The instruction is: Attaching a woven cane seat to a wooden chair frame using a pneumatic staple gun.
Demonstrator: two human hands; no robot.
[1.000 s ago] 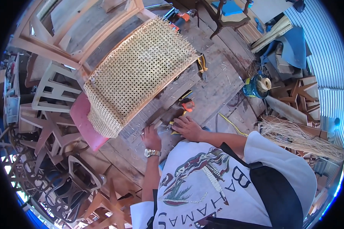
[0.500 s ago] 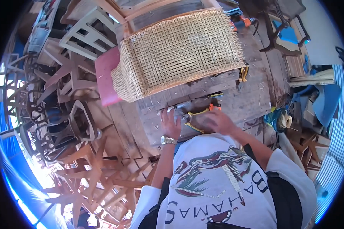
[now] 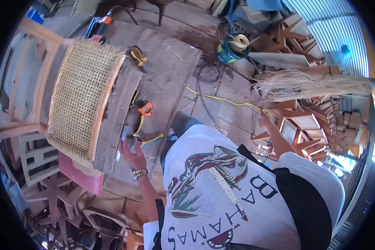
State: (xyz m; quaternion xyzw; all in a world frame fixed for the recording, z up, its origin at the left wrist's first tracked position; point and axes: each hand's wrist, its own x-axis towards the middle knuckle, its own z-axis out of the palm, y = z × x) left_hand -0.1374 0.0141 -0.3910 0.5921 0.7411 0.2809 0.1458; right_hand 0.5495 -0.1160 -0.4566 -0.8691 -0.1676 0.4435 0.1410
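My left hand (image 3: 133, 156), a metal watch on its wrist, lies at the near edge of the wooden workbench (image 3: 166, 62) with fingers apart. Beside its fingertips are yellow-handled pliers (image 3: 156, 138) with spread handles, and a shiny object, partly covered and hard to make out. An orange tape measure (image 3: 146, 108) sits just past the pliers. My right hand (image 3: 267, 122) is stretched out to the right, off the bench, close to a yellow cord (image 3: 233, 101) on the floor; its fingers are too small and blurred to read. Woven cane webbing (image 3: 81, 96) covers a wooden frame at left.
Yellow-and-black pliers (image 3: 138, 57) lie farther up the bench. A blue bucket (image 3: 231, 50) holds a pale coil. Loose pale strands (image 3: 312, 85) lie across stacked wooden parts at right. Chair frames (image 3: 104, 221) crowd the lower left; an orange-and-black power tool (image 3: 99, 28) is at the far end.
My view has turned right, so the bench now appears farther left. My right hand has left the tape measure's side and reached out rightward. My left hand stays by the pliers.
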